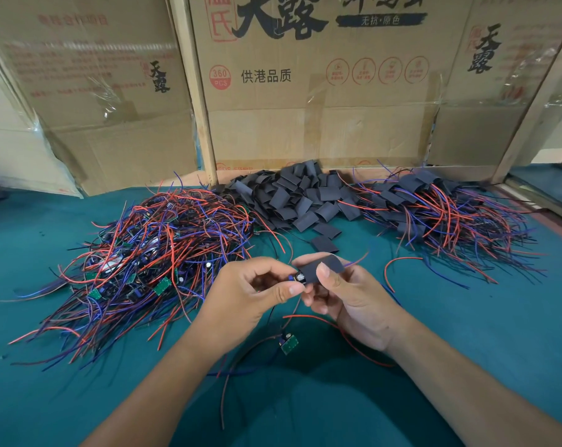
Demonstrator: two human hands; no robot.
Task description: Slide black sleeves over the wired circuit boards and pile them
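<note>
Black sleeve (321, 269) pinched in the right hand (347, 298) is partway over a wired circuit board (297, 277) pinched by the left hand (250, 291), above the green table (466, 333). Next, probably push it fully on, then add to the finished pile (434, 204).

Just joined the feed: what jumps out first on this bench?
Three heaps along the back: bare wired boards on the left, empty black sleeves in the middle, sleeved boards on the right. In front, the left hand and right hand work a sleeve over a board.
</note>
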